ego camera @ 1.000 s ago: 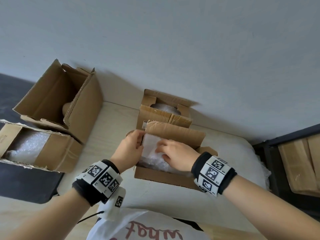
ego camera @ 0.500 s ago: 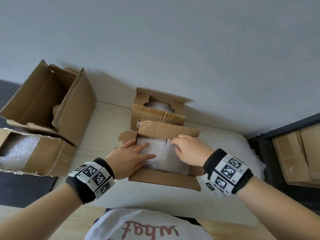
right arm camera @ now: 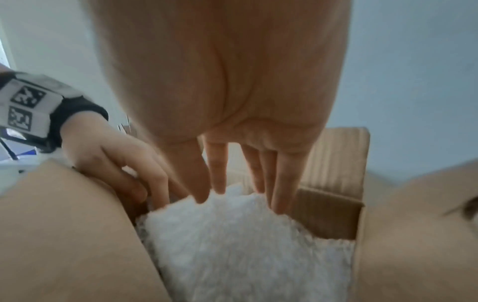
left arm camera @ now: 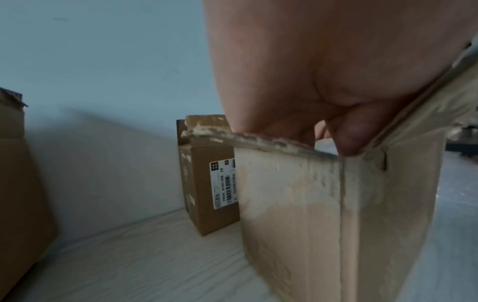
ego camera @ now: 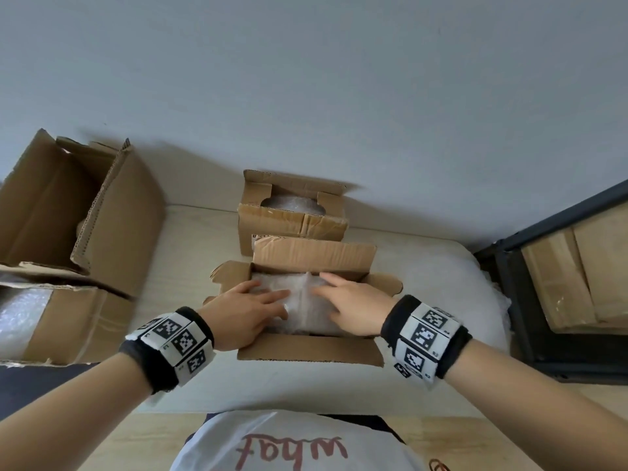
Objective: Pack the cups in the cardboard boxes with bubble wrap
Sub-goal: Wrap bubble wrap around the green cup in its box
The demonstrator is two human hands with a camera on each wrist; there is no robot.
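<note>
Both my flat, unclenched hands, left hand (ego camera: 249, 312) and right hand (ego camera: 353, 305), press wrap (ego camera: 306, 300) into box (ego camera: 307, 351); next, probably fold flaps.

pale table (ego camera: 190, 253), 2 open cardboard boxes (ego camera: 307, 353), maybe more

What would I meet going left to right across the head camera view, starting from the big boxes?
Large open boxes → left hand → bubble wrap in the near box → right hand → dark shelf.

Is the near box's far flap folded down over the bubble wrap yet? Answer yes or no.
No: the far flap stands upright behind the bubble wrap, which both hands press flat in the open box.
</note>
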